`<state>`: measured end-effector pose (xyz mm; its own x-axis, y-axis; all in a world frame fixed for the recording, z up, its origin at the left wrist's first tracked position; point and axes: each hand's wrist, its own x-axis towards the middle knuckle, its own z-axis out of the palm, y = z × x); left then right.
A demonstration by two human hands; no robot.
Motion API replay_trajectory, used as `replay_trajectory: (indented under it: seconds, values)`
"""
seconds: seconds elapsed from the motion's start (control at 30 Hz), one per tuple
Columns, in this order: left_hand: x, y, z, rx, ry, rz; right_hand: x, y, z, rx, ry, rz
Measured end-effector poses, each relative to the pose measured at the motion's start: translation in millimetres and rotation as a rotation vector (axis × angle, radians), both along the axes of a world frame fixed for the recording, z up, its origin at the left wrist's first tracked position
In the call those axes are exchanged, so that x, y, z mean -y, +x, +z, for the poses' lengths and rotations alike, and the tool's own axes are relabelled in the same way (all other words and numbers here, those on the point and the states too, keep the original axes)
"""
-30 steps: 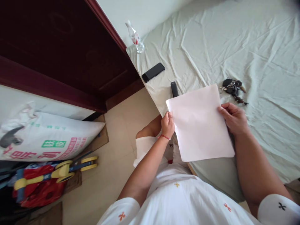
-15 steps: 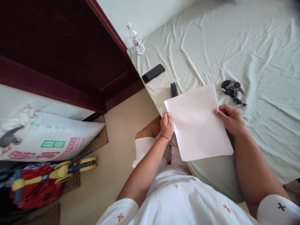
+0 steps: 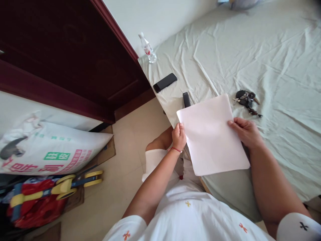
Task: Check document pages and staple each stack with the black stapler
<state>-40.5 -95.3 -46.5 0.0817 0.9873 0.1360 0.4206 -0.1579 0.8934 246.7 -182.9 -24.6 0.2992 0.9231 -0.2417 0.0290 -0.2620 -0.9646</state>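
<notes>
A blank white sheet of paper (image 3: pixel 214 137) with rounded corners is held up in front of my body, over the edge of the bed. My left hand (image 3: pixel 179 136), with a red string at the wrist, is closed on its left edge, thumb on top. On the opposite edge, my right hand (image 3: pixel 247 132) pinches the paper between thumb and fingers. Just beyond the paper's top left corner lies a small black object (image 3: pixel 186 99), partly covered by the sheet. A bunch of keys (image 3: pixel 247 101) rests on the bed past my right hand.
A black phone-like slab (image 3: pixel 165 82) and an upright clear bottle (image 3: pixel 147 48) stand near the left edge of the pale bedsheet (image 3: pixel 283 67). On the floor at left are a large printed white sack (image 3: pixel 55 147) and a yellow and blue wheeled toy (image 3: pixel 62 189). Behind is a dark red door (image 3: pixel 67 50).
The view has tilted up slightly, so things sit a little lower in the picture. Both hands keep their hold on the paper, which has barely moved.
</notes>
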Motion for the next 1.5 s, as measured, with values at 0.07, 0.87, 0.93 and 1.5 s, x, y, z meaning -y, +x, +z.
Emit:
replay_trajectory:
  seconds: [0.07,0.87,0.93,1.5]
  values:
    - [0,-1,2.7,0.024,-0.024,-0.039,1,0,0.1,-0.016,-0.011,-0.034]
    - [68,-27,26.7,0.270,-0.848,-0.476,3,-1,7.9,-0.164,-0.046,-0.153]
    - [76,-30,24.2,0.239,-0.877,-0.506,3,-2,7.1,-0.142,-0.052,-0.123]
    - [94,-40,7.6,0.280,-0.428,-0.452,0,-2,8.6,-0.133,-0.060,-0.125]
